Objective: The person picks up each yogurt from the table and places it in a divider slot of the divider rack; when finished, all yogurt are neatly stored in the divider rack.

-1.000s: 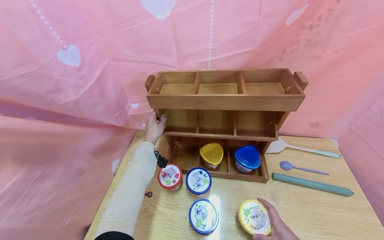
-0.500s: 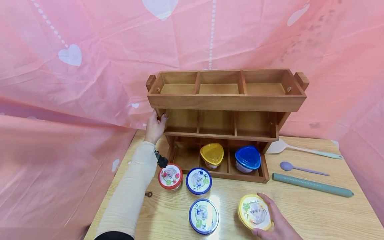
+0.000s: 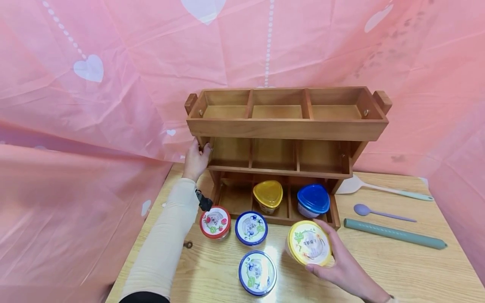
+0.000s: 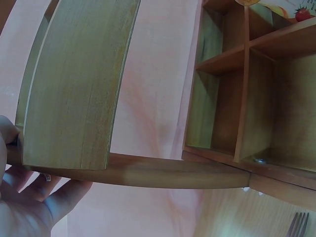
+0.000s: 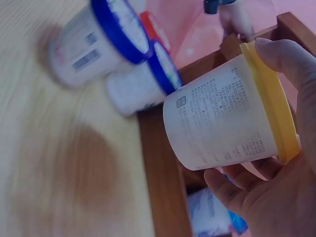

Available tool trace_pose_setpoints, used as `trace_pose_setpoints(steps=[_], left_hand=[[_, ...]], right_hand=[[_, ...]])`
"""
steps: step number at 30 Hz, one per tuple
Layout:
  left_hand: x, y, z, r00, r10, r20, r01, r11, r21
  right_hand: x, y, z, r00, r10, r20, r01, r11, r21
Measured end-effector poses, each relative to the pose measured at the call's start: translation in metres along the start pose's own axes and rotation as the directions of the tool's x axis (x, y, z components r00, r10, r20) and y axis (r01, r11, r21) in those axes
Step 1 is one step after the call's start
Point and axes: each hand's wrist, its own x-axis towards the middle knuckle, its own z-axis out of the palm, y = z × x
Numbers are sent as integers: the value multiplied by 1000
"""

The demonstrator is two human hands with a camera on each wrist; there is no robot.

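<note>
My left hand (image 3: 195, 162) grips the left upright of a three-tier wooden rack (image 3: 286, 129); the left wrist view shows fingers (image 4: 69, 197) around that wooden side bar. My right hand (image 3: 339, 261) holds a round tub with a yellow lid (image 3: 310, 243) by its lid rim, lifted off the table in front of the rack. The right wrist view shows the tub's white printed side (image 5: 212, 113), tilted. In the rack's bottom tier sit a yellow-lidded tub (image 3: 268, 194) in the middle compartment and a blue-lidded tub (image 3: 313, 199) in the right one.
On the table (image 3: 379, 269) stand a red-lidded tub (image 3: 214, 223) and two round blue-lidded tubs (image 3: 251, 228), near the rack's front. To the right lie a spatula (image 3: 394, 190), a purple spoon (image 3: 382, 212) and a green rod (image 3: 394, 233). A fork (image 4: 298, 224) shows in the left wrist view.
My right hand has raised the yellow-lidded tub from the table and moved it forward and slightly left, towards the rack. The left hand stays on the upright.
</note>
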Motion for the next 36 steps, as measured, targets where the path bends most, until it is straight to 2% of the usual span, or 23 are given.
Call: trace_pose_setpoints(steps=[3,8,15,22,29,36], left_hand=[[0,0,0,1000,2,-3,-2,1000,-2],[-1,-1,0,1000,5,-5,-5,1000,-3],[-1,-1,4,1000,21,-8,-21,1000,3],[-1,1,6,1000,19,0,-19,1000,-4],[-1,1,5,1000,12,2,-12,1000,-3],[-2,2,3,1000,2,5,-2,1000,-5]], right_hand=[[11,-9,3,1000,-3,17,3,1000,29],[30,-21,12,998,-54,45,51,997,65],[57,-33,25,994,-15,109,-7,981,195],[78,-41,32,991,-5,133,-22,978,206],[99,-49,43,985,-48,164,12,977,211],[121,-58,59,985,-22,170,-18,973,228]])
